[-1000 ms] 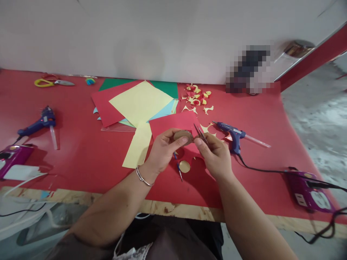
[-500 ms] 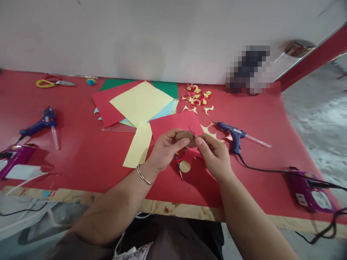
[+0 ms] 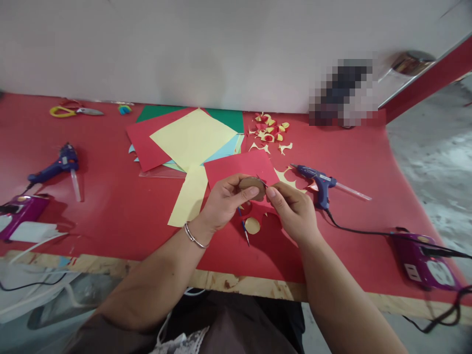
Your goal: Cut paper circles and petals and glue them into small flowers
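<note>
My left hand pinches a small brown cardboard disc between thumb and fingers, above a red paper sheet. My right hand is closed round small scissors whose blade tips rest at the disc's edge; most of the scissors are hidden in the fist. Below the hands a yellow paper circle and a blue pen lie on the red table.
A stack of coloured paper sheets lies behind, with paper scraps to its right. Blue glue guns sit right and left, cabled to purple power strips. Yellow-handled scissors rest far left.
The scissor blades, open and raised a second ago, have closed down onto the disc's edge. Both hands stay in nearly the same place.
</note>
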Tool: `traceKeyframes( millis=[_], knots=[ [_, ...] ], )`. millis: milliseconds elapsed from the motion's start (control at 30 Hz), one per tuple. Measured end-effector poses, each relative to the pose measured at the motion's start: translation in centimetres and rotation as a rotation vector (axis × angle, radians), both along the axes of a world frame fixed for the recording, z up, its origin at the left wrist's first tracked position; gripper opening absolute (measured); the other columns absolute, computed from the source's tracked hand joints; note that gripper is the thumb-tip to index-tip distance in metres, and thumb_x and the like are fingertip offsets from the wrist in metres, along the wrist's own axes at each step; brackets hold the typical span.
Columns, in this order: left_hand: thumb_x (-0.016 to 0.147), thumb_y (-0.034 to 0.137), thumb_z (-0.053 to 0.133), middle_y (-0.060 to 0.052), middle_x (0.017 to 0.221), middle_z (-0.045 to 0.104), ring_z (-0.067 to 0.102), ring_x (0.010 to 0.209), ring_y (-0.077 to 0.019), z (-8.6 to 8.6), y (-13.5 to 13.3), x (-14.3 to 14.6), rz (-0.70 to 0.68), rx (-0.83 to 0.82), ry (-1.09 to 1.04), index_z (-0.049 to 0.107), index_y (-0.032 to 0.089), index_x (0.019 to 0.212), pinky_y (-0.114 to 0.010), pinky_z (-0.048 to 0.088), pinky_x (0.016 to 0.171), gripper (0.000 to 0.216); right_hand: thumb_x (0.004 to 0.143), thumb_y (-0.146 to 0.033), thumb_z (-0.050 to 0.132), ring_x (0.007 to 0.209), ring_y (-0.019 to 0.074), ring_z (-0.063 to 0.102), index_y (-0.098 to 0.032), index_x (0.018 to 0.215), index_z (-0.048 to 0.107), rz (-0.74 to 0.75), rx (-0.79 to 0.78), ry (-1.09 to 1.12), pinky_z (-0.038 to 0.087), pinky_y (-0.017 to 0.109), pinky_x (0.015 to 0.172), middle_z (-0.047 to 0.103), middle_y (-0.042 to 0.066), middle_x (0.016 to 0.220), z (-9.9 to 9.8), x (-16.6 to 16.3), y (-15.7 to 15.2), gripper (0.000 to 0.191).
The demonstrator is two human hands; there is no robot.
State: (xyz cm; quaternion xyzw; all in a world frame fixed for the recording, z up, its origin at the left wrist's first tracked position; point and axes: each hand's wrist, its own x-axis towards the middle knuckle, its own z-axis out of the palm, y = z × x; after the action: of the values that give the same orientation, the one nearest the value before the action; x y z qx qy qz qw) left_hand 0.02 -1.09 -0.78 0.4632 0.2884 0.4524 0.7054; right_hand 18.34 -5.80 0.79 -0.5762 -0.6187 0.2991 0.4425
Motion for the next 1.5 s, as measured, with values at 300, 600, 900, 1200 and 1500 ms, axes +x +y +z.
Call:
traceKeyframes(
  millis=[300,600,900,1200,1500],
  knots=[
    [0.087,0.042,0.09,-0.004,0.094,0.077,0.071,0.086,-0.016,0.6,0.2,-0.5,-0.028,0.061,0.043,0.078,0.019,0.097,-0.03,0.058,0.083,0.028,0.103,-0.075,0.054,0.062,0.0133,0.039,-0.022,0.067,0.051,0.004,-0.005,-0.029,0.033,0.029,0.056,0.046,-0.001,0.064,-0.1,0.1,0.1,0.064],
    [0.087,0.044,0.088,-0.003,0.086,0.072,0.066,0.081,-0.0155,0.1,0.6,-0.9,-0.067,0.087,0.196,0.076,0.018,0.096,-0.031,0.055,0.077,0.031,0.1,-0.081,0.053,0.059,0.0124,0.036,-0.022,0.066,0.049,-0.029,-0.025,-0.014,0.029,0.03,0.055,0.042,-0.003,0.061,-0.2,0.2,0.2,0.068],
    [0.086,0.043,0.085,-0.003,0.08,0.068,0.064,0.077,-0.0179,0.8,1.3,-2.5,-0.093,0.16,0.521,0.063,0.02,0.081,-0.033,0.051,0.073,0.032,0.098,-0.083,0.056,0.057,0.0124,0.031,-0.024,0.071,0.051,-0.131,-0.04,0.106,0.024,0.032,0.055,0.035,-0.005,0.062,-1.1,0.6,0.6,0.065],
    [0.093,0.047,0.072,0.003,0.061,0.041,0.035,0.057,-0.0117,2.7,1.6,-4.4,-0.44,0.338,0.929,0.051,0.019,0.06,-0.03,0.026,0.057,0.048,0.096,-0.086,0.053,0.06,0.0134,0.034,-0.023,0.069,0.053,-0.172,-0.008,-0.038,0.028,0.031,0.057,0.045,-0.002,0.063,-0.6,0.5,0.9,0.069],
    [0.099,0.061,0.065,-0.001,0.062,0.059,0.05,0.059,-0.0154,3.0,1.7,-5.1,-0.318,0.385,1.01,0.071,0.02,0.068,-0.03,0.03,0.059,0.052,0.097,-0.086,0.052,0.057,0.0125,0.035,-0.023,0.068,0.053,-0.152,-0.015,-0.106,0.025,0.032,0.056,0.039,-0.003,0.06,-0.9,0.6,1.1,0.069]
  ],
)
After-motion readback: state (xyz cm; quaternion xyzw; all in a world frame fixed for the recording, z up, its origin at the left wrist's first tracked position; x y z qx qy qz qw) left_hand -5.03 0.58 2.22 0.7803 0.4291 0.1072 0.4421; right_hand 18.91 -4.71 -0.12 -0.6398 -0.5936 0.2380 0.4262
